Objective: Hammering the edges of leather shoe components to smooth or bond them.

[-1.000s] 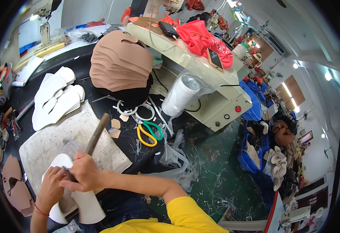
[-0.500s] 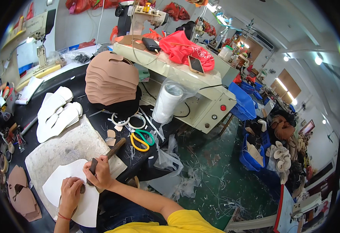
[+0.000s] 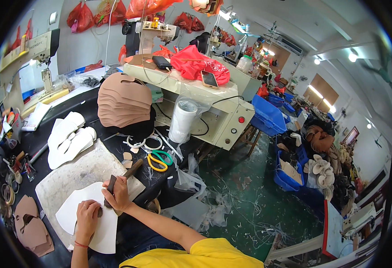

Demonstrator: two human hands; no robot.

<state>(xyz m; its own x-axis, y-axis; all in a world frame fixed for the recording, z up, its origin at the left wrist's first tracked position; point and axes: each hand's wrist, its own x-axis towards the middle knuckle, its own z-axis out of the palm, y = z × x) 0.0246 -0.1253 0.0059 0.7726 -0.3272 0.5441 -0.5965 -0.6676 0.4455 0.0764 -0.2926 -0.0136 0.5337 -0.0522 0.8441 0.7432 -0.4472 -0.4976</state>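
A white cut piece (image 3: pixel 102 237), shaped like a shoe upper, lies over the near edge of a worn, pale work slab (image 3: pixel 61 185). My left hand (image 3: pixel 87 215) presses on it with bent fingers drawn together. A small dark patch shows at those fingertips; I cannot make out what it is. Closed around a hammer, my right hand (image 3: pixel 119 196) grips it close to its dark head. The hammer's wooden handle (image 3: pixel 134 169) sticks out away from me to the right. The lower end of the head is at the white piece, beside my left hand.
Stacked white pieces (image 3: pixel 70 140) and brown pieces (image 3: pixel 124 102) stand beyond the slab. More brown pieces (image 3: pixel 31 228) lie at left. Scissors (image 3: pixel 158 161) with yellow and green handles are right of the slab. A sewing machine (image 3: pixel 44 58) and a machine table (image 3: pixel 231 120) stand farther back.
The whole view has shifted a little, with far things sliding left. Both hands stay at the white piece, and the hammer is still in my right hand.
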